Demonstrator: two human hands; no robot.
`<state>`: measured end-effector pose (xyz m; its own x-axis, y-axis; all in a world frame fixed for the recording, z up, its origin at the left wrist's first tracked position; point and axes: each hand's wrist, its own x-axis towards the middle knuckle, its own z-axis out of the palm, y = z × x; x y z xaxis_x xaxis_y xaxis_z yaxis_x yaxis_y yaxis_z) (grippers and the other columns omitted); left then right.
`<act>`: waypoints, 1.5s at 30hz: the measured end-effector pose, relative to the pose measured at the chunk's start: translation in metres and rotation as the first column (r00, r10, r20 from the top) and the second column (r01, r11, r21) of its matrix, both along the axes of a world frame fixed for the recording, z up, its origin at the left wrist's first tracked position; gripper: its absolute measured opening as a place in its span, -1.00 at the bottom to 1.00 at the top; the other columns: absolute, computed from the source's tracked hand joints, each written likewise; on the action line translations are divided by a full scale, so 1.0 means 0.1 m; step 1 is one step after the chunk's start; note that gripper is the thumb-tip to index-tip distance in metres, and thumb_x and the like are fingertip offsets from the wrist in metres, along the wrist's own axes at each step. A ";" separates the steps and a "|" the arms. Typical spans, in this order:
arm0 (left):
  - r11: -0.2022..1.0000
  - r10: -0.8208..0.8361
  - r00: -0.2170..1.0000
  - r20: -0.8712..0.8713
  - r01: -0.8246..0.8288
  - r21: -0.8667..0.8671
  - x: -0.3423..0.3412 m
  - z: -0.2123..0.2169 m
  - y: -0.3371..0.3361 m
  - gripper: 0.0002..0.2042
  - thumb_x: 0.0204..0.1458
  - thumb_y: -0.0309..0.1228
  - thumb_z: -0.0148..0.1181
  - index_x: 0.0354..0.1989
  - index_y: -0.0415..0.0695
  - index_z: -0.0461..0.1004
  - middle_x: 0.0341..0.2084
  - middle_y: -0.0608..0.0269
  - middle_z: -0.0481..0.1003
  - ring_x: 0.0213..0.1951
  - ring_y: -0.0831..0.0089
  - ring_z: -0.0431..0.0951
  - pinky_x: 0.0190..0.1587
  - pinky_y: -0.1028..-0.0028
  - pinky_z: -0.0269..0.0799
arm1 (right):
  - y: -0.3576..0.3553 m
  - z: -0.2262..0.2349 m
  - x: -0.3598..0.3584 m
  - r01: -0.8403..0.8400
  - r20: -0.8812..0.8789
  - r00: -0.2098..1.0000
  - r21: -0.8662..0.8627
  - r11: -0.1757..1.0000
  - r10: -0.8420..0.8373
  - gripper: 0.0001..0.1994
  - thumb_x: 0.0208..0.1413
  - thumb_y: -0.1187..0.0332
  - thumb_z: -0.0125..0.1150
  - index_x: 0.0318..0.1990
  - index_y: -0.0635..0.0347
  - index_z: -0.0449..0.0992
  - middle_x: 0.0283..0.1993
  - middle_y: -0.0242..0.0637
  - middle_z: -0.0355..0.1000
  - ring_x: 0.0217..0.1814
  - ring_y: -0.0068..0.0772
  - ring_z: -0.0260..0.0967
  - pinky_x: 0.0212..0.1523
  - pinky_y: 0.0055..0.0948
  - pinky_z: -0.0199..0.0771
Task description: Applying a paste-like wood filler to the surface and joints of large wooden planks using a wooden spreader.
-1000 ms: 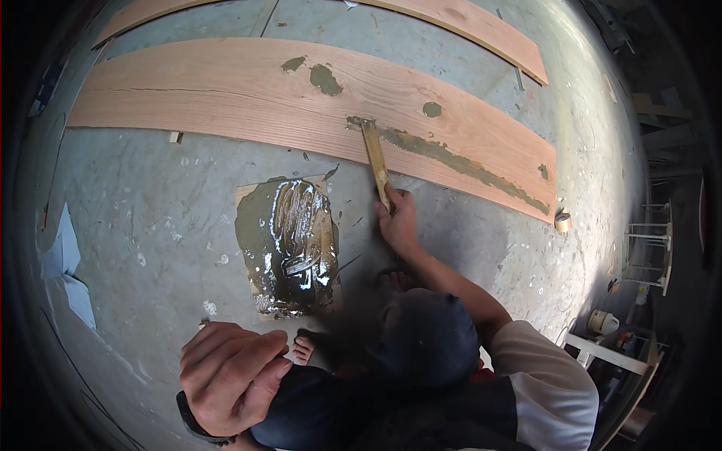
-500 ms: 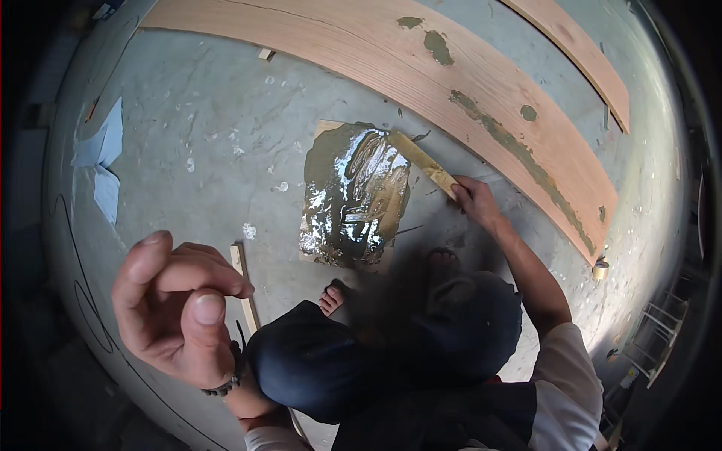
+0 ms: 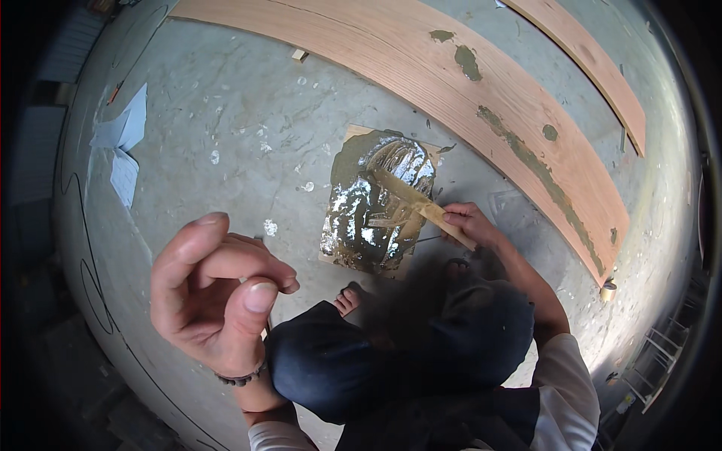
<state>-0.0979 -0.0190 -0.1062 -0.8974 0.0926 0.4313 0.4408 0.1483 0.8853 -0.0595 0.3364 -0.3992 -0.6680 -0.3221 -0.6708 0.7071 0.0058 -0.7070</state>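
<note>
My right hand (image 3: pixel 470 223) is closed around one end of a flat wooden stick (image 3: pixel 427 209). Its far end rests in wet, shiny grey-green paste (image 3: pixel 353 199), which looks like filler. The paste is spread over a wooden board (image 3: pixel 329 257) lying on the floor in front of my feet. Raised at the left, above my knee, my left hand (image 3: pixel 218 297) is loosely curled. No object shows in it, and the thumb stands a little apart from the fingers.
A long wooden plank (image 3: pixel 421 64) with patches of the same paste lies beyond the board. Farther off is a second plank (image 3: pixel 594 64). Open papers (image 3: pixel 124 143) lie at the left beside a thin cable (image 3: pixel 84 233). A small roll (image 3: pixel 608 292) sits near the plank's right end.
The wooden stick has moved from the paste's upper right edge into its middle, its angle to the floor changed. My left hand keeps its curl. The whole view has shifted slightly.
</note>
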 end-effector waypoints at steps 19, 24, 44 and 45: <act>0.991 0.124 0.989 0.086 -0.128 0.049 0.07 0.01 0.00 -0.47 0.10 -0.38 0.36 0.18 -0.37 0.33 -0.63 0.17 0.50 -0.61 0.38 0.52 -0.47 0.45 0.39 | 0.89 0.55 -0.92 0.325 -0.465 0.884 0.674 0.664 0.039 -0.73 0.32 0.30 0.16 0.08 0.16 0.60 -0.28 -0.20 0.58 -0.33 -0.37 0.55 -0.24 -0.33 0.54; 0.992 0.123 0.989 0.076 -0.125 0.025 0.07 0.03 0.00 -0.47 0.10 -0.38 0.36 0.18 -0.38 0.34 -0.63 0.17 0.49 -0.61 0.42 0.50 -0.46 0.47 0.37 | 1.12 0.69 -0.87 0.353 -0.429 0.756 0.903 0.244 0.494 -0.72 0.25 0.29 0.20 0.08 0.00 0.62 -0.15 -0.13 0.58 -0.13 -0.08 0.53 -0.09 -0.16 0.53; 0.993 0.118 0.993 0.031 -0.118 0.008 0.12 0.04 0.09 -0.45 0.09 -0.35 0.35 0.19 -0.36 0.33 -0.67 0.18 0.50 -0.64 0.47 0.45 -0.45 0.47 0.34 | 1.09 1.24 -1.38 0.325 -0.079 0.592 0.934 -0.149 0.802 -0.71 0.17 0.30 0.14 0.03 -0.14 0.62 -0.06 -0.21 0.44 0.05 -0.14 0.39 0.02 -0.17 0.35; 0.995 0.095 0.995 0.022 -0.096 0.009 0.12 0.04 0.10 -0.45 0.09 -0.36 0.35 0.19 -0.36 0.33 -0.67 0.17 0.51 -0.64 0.48 0.43 -0.44 0.48 0.34 | 1.07 1.19 -1.44 0.317 -0.058 0.567 0.936 -0.152 0.822 -0.72 0.19 0.27 0.13 0.03 -0.12 0.62 -0.05 -0.18 0.44 0.06 -0.14 0.39 0.04 -0.16 0.36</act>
<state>-0.0856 -0.0092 -0.1024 -0.9111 0.0017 0.4121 0.4057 0.1799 0.8961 -0.2039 0.4435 -0.2803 -0.9908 -0.1319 -0.0301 -0.1353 0.9685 0.2093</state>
